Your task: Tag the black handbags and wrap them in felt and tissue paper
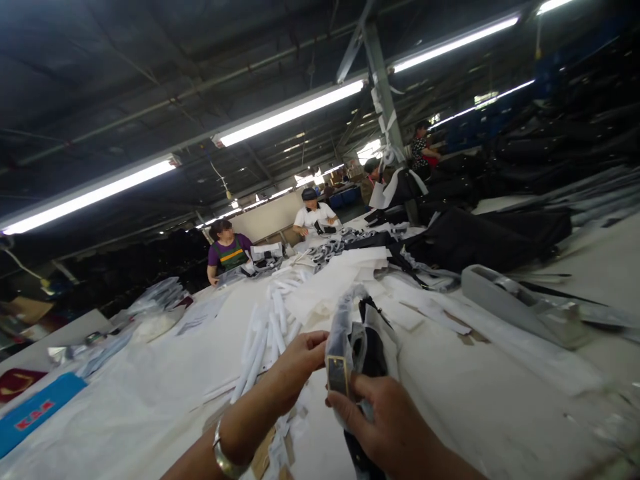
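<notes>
My right hand [387,417] grips a black strap [339,377] with a rectangular gold-coloured buckle. Thumb and fingers close on it just below the buckle. Cloudy, see-through wrapping covers the strap's upper loop, and its dark lower end hangs below my hand. On the left, my left hand [300,363] reaches to the wrapped edge with fingers bent against it; the far fingertips are partly hidden, so the grip is unclear. Right behind the strap lies black material with pale wrapping [375,347]. A bangle circles my left wrist.
White tubes [265,340] and paper sheets [333,287] lie on the pale table [165,383]. To the right sit a grey tape dispenser [515,303] and black fabric [495,237]. A blue box [43,410] is at left. Two people work across the table, others farther back.
</notes>
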Available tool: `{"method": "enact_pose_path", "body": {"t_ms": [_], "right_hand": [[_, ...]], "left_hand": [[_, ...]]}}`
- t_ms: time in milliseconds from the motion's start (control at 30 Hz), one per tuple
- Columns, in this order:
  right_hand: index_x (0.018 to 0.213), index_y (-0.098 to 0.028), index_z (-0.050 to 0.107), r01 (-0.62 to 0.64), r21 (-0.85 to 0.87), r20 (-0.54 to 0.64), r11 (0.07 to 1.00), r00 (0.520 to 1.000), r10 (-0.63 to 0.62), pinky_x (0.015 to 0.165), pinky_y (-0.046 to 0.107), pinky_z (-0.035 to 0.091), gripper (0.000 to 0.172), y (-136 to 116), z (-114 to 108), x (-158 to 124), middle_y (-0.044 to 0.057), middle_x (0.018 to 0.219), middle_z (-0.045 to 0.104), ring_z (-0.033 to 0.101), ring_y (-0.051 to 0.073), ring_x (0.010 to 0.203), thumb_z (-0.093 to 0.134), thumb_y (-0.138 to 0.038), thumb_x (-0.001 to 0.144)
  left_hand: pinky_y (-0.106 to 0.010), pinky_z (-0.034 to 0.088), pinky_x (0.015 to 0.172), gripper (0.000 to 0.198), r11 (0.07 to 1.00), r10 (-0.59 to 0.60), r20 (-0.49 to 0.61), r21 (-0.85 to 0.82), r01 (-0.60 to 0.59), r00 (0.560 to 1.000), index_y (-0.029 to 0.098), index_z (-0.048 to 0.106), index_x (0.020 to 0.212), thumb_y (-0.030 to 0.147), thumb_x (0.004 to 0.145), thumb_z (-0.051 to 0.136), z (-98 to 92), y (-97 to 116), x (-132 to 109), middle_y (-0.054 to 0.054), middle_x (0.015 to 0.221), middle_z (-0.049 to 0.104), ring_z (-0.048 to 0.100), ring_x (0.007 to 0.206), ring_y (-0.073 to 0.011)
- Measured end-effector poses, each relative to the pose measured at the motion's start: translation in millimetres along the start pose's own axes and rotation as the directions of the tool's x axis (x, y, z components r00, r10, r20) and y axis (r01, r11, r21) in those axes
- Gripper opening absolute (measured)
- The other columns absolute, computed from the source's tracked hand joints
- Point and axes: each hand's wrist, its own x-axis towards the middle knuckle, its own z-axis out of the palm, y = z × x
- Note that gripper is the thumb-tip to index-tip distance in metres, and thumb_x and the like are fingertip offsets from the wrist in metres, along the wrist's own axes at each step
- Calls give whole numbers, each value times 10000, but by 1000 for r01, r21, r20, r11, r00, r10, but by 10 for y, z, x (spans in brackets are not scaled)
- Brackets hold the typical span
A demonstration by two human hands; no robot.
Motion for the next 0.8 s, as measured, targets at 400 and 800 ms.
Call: {"method": "enact_pose_path", "body": {"t_ms": [400, 800], "right_hand": [[664, -196, 701, -6, -305, -22, 952, 1000, -1, 529, 305, 267, 587, 91, 57, 42, 87, 615, 716, 664, 175, 568, 354, -547, 983], [928, -200, 746, 223, 117, 136, 968, 962, -238, 723, 231, 465, 398, 392, -313, -83, 48, 889, 770, 703, 176, 806, 486, -497, 977]], "left_hand": [[-342, 449, 900, 437, 985, -19, -22, -170, 15, 1000, 120, 729, 1046, 500, 946, 538, 31, 182, -133, -108, 972, 741, 664, 972, -252], [-363, 464, 962, 501, 996, -13, -142, -86, 1, 990, 179, 725, 1109, 529, 756, 784, 158, 202, -114, -92, 1068, 742, 665, 1022, -279]]}}
